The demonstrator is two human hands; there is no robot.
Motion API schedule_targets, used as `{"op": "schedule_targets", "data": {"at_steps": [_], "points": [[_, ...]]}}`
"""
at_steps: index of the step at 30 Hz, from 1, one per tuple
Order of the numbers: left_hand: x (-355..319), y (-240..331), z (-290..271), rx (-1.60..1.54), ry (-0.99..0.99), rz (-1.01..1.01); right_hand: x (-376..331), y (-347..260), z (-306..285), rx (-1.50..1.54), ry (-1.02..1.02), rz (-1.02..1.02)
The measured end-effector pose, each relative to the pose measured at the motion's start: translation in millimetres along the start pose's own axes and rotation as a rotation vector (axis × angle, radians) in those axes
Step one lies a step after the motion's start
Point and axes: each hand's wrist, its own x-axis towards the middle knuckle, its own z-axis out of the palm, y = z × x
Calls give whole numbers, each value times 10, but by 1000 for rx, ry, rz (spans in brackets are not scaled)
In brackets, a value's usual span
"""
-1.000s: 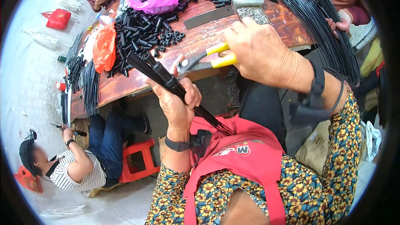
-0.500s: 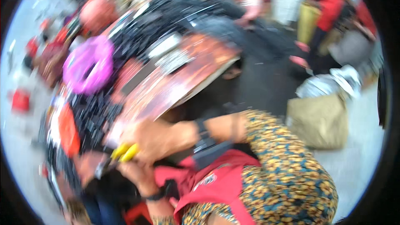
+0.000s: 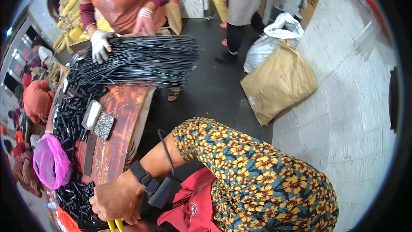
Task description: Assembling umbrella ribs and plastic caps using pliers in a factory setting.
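- Rods (image 3: pixel 146 60) lay across the table's (image 3: pixel 124 103) far end.
- Two containers (image 3: pixel 92 115) stood behind a flat bar (image 3: pixel 90 154).
- Sack (image 3: pixel 281 79) stood right of the table.
- Pliers (image 3: pixel 119 225) sat in the right hand (image 3: pixel 115 197).

R hand (image 3: pixel 113 198) on ylw handles (image 3: pixel 119 225), blk rods (image 3: pixel 146 62)

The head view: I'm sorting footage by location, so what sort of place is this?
Probably a small hand-assembly workshop: small black parts are heaped on a worktable, long black rods lie across its far end, and the person's right hand holds a yellow-handled tool.
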Motion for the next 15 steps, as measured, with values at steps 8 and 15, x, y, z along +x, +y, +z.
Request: {"op": "schedule_targets", "data": {"at_steps": [8,15], "points": [[-50,-75,95,316,70,257,-85,-39,224,-183,167,-40],[-61,-137,103,186,-42,151,-86,-27,-29,-223,59,-114]]}}
